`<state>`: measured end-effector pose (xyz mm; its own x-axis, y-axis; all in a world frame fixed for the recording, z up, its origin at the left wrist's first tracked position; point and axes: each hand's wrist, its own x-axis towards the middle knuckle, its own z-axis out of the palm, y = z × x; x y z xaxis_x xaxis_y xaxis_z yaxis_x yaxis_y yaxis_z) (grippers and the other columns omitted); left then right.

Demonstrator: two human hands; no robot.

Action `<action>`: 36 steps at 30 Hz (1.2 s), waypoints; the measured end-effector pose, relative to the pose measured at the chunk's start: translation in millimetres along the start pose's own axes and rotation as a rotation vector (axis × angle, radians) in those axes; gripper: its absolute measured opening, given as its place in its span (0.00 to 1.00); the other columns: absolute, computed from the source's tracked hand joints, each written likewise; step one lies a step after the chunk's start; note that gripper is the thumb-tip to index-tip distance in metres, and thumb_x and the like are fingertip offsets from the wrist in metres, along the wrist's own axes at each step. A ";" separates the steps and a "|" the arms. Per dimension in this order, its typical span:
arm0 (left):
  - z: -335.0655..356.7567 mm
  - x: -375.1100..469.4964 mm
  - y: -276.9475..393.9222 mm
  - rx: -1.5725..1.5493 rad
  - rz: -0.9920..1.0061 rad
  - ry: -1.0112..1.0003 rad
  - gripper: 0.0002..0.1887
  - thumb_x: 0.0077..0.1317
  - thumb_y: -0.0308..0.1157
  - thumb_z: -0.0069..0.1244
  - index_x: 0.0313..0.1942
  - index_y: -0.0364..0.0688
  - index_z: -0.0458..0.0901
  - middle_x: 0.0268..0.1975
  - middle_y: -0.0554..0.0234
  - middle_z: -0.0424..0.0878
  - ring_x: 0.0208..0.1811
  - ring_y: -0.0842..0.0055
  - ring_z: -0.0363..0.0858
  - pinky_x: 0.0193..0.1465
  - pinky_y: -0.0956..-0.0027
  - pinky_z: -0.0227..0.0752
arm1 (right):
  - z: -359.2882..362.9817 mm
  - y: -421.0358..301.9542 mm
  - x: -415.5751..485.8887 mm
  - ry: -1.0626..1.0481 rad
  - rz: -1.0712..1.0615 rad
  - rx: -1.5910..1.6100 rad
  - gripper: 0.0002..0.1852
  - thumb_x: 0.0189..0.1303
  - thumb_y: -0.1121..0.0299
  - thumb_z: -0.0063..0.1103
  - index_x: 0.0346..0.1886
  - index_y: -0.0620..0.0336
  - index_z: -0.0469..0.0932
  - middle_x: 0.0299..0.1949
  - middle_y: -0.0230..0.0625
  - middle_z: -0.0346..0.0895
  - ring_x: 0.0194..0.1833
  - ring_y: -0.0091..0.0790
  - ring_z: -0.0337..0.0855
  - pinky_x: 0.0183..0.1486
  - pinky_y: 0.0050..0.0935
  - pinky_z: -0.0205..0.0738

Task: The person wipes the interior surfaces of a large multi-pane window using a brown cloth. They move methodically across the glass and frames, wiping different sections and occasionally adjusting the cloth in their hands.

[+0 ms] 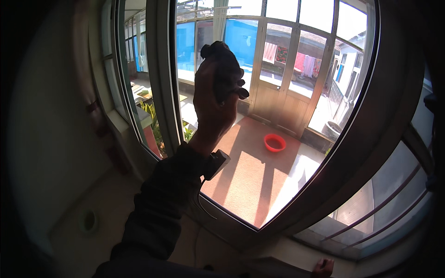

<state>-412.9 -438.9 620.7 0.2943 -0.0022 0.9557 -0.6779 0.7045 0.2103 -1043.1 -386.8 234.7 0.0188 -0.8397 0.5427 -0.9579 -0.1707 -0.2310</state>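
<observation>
My left hand (212, 97) is raised in front of a large framed window pane (236, 194). It grips a bunched dark cloth (224, 71), whose folds stick out past the fingers. The cloth appears to be at the glass, but contact cannot be made out against the light. A small dark device (217, 164) sits at the left wrist, and a thin cable (201, 201) hangs below it. My right hand (323, 267) is low at the bottom right edge, by the sill, fingers curled. Whether it holds anything is too dark to tell.
The thick dark window frame (361, 163) curves around the pane. Barred window (375, 222) stands at right. Beyond the glass are a red basin (275, 143) on the floor, wooden double doors (278, 107), hanging laundry (306, 65) and green plants (148, 111). A round vessel (89, 221) sits lower left.
</observation>
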 end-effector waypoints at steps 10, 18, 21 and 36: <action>125.7 -19.7 86.4 0.175 0.628 -0.172 0.17 0.63 0.32 0.68 0.52 0.46 0.90 0.64 0.53 0.83 0.74 0.57 0.78 0.71 0.53 0.78 | 2.5 4.6 3.1 0.046 -0.060 -0.027 0.12 0.72 0.59 0.64 0.41 0.57 0.81 0.38 0.50 0.81 0.42 0.61 0.82 0.47 0.55 0.77; 62.8 80.6 19.5 0.260 0.751 -0.118 0.22 0.69 0.36 0.68 0.62 0.51 0.84 0.62 0.57 0.87 0.66 0.57 0.85 0.70 0.55 0.79 | 3.6 -1.3 4.2 0.035 -0.028 -0.039 0.12 0.72 0.59 0.64 0.41 0.57 0.81 0.38 0.50 0.81 0.42 0.62 0.82 0.47 0.55 0.77; 26.3 132.2 -12.9 0.381 0.935 0.062 0.23 0.71 0.40 0.69 0.59 0.40 0.82 0.53 0.54 0.87 0.55 0.62 0.88 0.58 0.57 0.83 | 1.3 -2.8 3.4 0.028 -0.020 -0.047 0.12 0.72 0.59 0.64 0.41 0.57 0.81 0.38 0.50 0.81 0.42 0.62 0.81 0.47 0.56 0.77; -90.9 157.3 -94.4 0.646 0.476 0.062 0.17 0.84 0.43 0.54 0.61 0.40 0.81 0.41 0.58 0.91 0.41 0.73 0.93 0.44 0.64 0.86 | 2.5 -7.6 -1.4 0.054 -0.031 -0.072 0.10 0.70 0.61 0.64 0.42 0.58 0.80 0.37 0.52 0.80 0.41 0.63 0.80 0.47 0.58 0.76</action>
<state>-241.4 -441.2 732.5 -0.1004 0.2476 0.9637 -0.9901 0.0704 -0.1212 -1035.1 -385.6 233.7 0.0353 -0.8054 0.5917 -0.9753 -0.1570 -0.1556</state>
